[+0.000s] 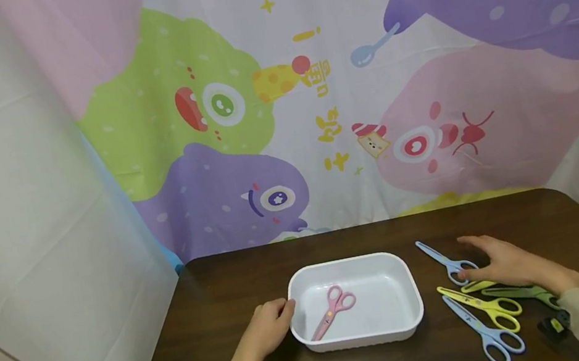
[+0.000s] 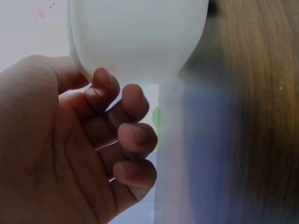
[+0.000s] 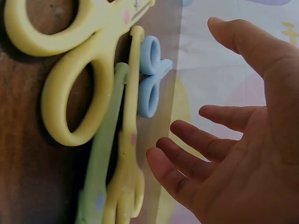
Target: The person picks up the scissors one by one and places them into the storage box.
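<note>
My left hand [image 1: 264, 334] holds the left rim of a white plastic tray [image 1: 369, 339], thumb and forefinger at its edge and the other fingers loosely curled. Pink scissors [image 1: 330, 313] lie inside the tray. On the right, my right hand [image 1: 510, 263] hovers over a group of scissors with thumb and fingers spread, holding nothing. Closest to its fingertips are light blue scissors [image 1: 441, 259]. Below it lie yellow scissors [image 1: 482, 304] and green scissors [image 1: 519, 292], with a second yellow pair [image 3: 124, 186] partly hidden by the hand in the head view. Another blue pair [image 1: 483, 329] lies nearest the front.
Everything stands on a dark brown wooden table [image 1: 227, 289]. A cartoon-printed curtain [image 1: 348, 196] hangs behind its far edge, and pale cloth [image 1: 51, 241] hangs at the left. A small black device [image 1: 555, 326] sits by the right wrist.
</note>
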Demonstrator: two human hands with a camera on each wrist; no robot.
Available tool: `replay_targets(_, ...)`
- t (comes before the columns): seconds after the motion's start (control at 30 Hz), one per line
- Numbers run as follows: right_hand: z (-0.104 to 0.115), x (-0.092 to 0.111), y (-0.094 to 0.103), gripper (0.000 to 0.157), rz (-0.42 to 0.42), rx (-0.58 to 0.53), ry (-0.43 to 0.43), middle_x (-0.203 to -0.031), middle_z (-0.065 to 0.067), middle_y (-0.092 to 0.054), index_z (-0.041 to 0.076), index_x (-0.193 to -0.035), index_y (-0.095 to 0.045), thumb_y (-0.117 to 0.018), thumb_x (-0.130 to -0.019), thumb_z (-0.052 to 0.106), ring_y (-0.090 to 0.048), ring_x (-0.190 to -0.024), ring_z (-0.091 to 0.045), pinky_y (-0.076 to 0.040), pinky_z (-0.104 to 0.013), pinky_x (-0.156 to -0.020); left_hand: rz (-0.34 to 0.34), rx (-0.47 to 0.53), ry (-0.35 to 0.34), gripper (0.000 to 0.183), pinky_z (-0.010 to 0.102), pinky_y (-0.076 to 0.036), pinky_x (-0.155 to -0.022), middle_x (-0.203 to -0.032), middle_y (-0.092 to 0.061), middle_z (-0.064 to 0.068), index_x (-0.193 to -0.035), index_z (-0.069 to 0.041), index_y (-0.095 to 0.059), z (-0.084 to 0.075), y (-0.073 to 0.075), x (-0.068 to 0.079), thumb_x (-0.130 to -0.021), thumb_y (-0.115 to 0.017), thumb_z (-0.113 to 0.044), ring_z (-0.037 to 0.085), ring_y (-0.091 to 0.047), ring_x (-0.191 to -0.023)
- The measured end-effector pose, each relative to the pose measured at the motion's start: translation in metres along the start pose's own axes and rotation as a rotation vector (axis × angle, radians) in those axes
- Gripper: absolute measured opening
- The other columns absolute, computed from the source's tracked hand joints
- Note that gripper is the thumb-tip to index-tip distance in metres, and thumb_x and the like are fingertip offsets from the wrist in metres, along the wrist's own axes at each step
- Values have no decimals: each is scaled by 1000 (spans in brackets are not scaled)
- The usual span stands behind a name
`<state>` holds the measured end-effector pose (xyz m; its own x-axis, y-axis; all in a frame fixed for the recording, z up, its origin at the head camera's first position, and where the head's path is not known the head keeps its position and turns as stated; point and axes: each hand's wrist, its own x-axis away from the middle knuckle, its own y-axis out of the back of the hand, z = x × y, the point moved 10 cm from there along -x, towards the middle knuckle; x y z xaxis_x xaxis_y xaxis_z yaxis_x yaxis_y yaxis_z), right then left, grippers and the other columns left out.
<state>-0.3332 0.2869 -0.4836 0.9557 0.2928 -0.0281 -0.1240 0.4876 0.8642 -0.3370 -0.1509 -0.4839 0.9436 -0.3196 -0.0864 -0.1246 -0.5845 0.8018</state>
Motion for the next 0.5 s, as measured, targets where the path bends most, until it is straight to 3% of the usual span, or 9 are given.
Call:
replay_targets(0.2,0,0,-4,83,-24,11,23,-125,-29,-62,-11,-140,-51,-81,-86,44,-61,-114,-45,-51,-59,-90,-1,3,5,34,29,-41,-62,-65,-48,-4,-77,-11,-61,1,1,0,-106,-53,-27,12,-47,-65)
replay_targets(0.5,-5,1,-10,80,10,2,-20,-119,-22,-64,-12,-138,-53,-80,-88,45,-64,-107,-37,-53,-54,-86,7,2,6,35,29,-41,-62,-66,-48,-3,-78,-10,-62,1,-1,-1,-107,-52,-27,13,-48,-65)
